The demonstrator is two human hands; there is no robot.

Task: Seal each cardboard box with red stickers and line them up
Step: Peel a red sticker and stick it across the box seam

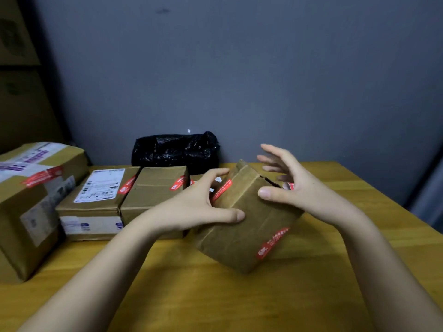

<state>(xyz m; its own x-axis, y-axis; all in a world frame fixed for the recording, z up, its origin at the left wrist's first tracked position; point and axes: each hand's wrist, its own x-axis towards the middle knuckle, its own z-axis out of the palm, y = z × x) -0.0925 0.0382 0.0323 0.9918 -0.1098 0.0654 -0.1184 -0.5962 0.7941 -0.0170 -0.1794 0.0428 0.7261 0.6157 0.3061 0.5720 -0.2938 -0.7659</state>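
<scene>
A brown cardboard box [249, 226] sits tilted on one corner at the middle of the wooden table [215, 295]. My left hand [199, 202] grips its left side, thumb on the near face and fingers curled over the far edge. My right hand [294, 185] hovers at the box's upper right with fingers spread, its thumb touching the top face. One red sticker [272, 243] crosses the box's lower right edge and another red sticker [221, 190] crosses the left edge. A further bit of red sticker [290, 186] shows by my right palm.
Three stickered boxes stand in a row at the left: a large box [31, 200], a white-labelled box [96, 200] and a plain box [153, 190]. A black plastic bag [175, 149] lies against the grey wall. Stacked cartons fill the far left corner.
</scene>
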